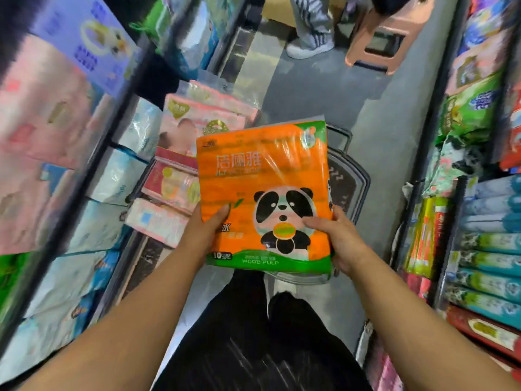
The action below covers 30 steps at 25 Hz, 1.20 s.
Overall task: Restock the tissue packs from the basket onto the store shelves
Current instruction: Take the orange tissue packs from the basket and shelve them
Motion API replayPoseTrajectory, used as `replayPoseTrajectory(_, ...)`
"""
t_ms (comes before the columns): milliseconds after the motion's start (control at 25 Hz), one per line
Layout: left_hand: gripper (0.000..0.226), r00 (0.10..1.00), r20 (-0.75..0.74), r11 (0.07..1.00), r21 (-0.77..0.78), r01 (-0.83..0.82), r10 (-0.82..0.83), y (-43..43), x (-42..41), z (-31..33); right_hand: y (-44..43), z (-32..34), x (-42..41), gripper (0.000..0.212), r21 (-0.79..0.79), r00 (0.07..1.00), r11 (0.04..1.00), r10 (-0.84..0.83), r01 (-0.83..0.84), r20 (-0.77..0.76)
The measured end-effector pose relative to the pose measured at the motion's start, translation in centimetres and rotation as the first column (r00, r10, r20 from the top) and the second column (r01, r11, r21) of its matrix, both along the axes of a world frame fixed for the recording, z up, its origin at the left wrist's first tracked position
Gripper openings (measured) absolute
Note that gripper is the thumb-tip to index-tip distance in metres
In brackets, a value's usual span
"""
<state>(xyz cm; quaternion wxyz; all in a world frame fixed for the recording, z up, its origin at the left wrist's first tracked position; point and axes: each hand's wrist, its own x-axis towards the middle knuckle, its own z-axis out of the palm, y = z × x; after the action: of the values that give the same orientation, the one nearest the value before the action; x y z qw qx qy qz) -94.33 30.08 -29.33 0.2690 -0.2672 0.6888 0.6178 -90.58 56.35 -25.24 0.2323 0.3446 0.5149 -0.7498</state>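
An orange tissue pack point(262, 176) with a panda picture and a green bottom band is held up in the middle of the aisle, face toward me. My left hand point(207, 230) grips its lower left edge, thumb on the front. My right hand point(337, 235) grips its lower right corner. Behind and below the pack sits a dark basket point(353, 179) on the floor, mostly hidden by the pack. Pink tissue packs point(197, 128) lie piled to the basket's left.
Shelves point(56, 153) of pink, white and blue tissue packs line the left. The right-hand shelves point(485, 249) hold green, blue and red packs. A person's legs point(310, 29) and a pink plastic stool point(389, 38) stand further up the grey floor.
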Motion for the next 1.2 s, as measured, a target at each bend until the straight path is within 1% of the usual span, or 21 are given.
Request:
replayPoseTrajectory(40,0.057,0.998,-0.024,0.998,-0.006,-0.056,0.055,-0.8,1.2,1.1,-0.8,0.7,-0.2,0.044,0.011,0.999,0.999,0.051,-0.051,-0.012)
replayPoseTrajectory(80,0.056,0.994,-0.042,0.994,-0.017,-0.105,0.104,-1.4,2.3,2.2,-1.6,1.6,-0.3,0.047,0.030,0.995,0.995,0.097,-0.096,-0.021)
replayPoseTrajectory(160,0.043,0.975,-0.082,0.977,-0.037,-0.210,0.206,-2.9,4.3,4.1,-3.4,2.9,-0.3,0.062,0.080,0.979,0.980,0.190,-0.184,-0.069)
replayPoseTrajectory(240,0.031,0.943,-0.121,0.945,-0.071,-0.319,0.310,-4.6,6.5,6.4,-5.7,4.2,0.0,0.081,0.136,0.939,0.949,0.304,-0.284,-0.163)
replayPoseTrajectory(280,0.029,0.924,-0.151,0.925,-0.094,-0.367,0.351,-5.5,7.7,7.5,-7.0,4.7,0.1,0.083,0.154,0.912,0.933,0.353,-0.326,-0.209)
replayPoseTrajectory(400,0.036,0.859,-0.195,0.858,-0.121,-0.499,0.472,-8.3,11.2,10.5,-11.0,6.1,0.0,0.071,0.190,0.827,0.885,0.464,-0.425,-0.316)
replayPoseTrajectory(520,0.047,0.781,-0.248,0.783,-0.116,-0.611,0.573,-11.3,14.5,12.8,-15.3,7.6,-0.1,0.076,0.249,0.715,0.805,0.593,-0.539,-0.369)
replayPoseTrajectory(600,0.048,0.722,-0.283,0.729,-0.103,-0.677,0.631,-13.4,16.1,14.5,-18.5,8.7,-0.2,0.073,0.293,0.632,0.751,0.658,-0.592,-0.409)
replayPoseTrajectory(640,0.047,0.696,-0.306,0.703,-0.107,-0.703,0.649,-14.4,16.8,15.5,-20.0,9.2,-0.3,0.071,0.319,0.596,0.727,0.683,-0.607,-0.423)
replayPoseTrajectory(720,0.047,0.644,-0.345,0.653,-0.107,-0.750,0.683,-16.7,18.1,17.4,-23.2,10.5,-0.4,0.076,0.353,0.527,0.670,0.737,-0.653,-0.423)
replayPoseTrajectory(800,0.052,0.619,-0.375,0.632,-0.105,-0.768,0.690,-19.0,19.1,18.6,-25.9,11.8,-0.6,0.074,0.370,0.472,0.632,0.765,-0.681,-0.438)
replayPoseTrajectory(880,0.049,0.583,-0.421,0.606,-0.094,-0.790,0.695,-21.6,20.2,19.9,-29.3,13.1,-0.7,0.072,0.383,0.428,0.610,0.777,-0.694,-0.461)
replayPoseTrajectory(1000,0.052,0.544,-0.458,0.582,-0.068,-0.810,0.704,-25.5,21.4,21.5,-34.3,14.9,-0.9,0.072,0.402,0.381,0.590,0.785,-0.700,-0.488)
replayPoseTrajectory(1120,0.051,0.558,-0.462,0.584,-0.101,-0.806,0.690,-29.4,22.0,22.4,-38.4,16.5,-0.9,0.068,0.394,0.351,0.569,0.792,-0.722,-0.499)
replayPoseTrajectory(1200,0.052,0.540,-0.482,0.575,-0.087,-0.813,0.690,-32.2,21.9,23.0,-41.2,17.4,-0.7,0.065,0.441,0.337,0.567,0.800,-0.695,-0.497)
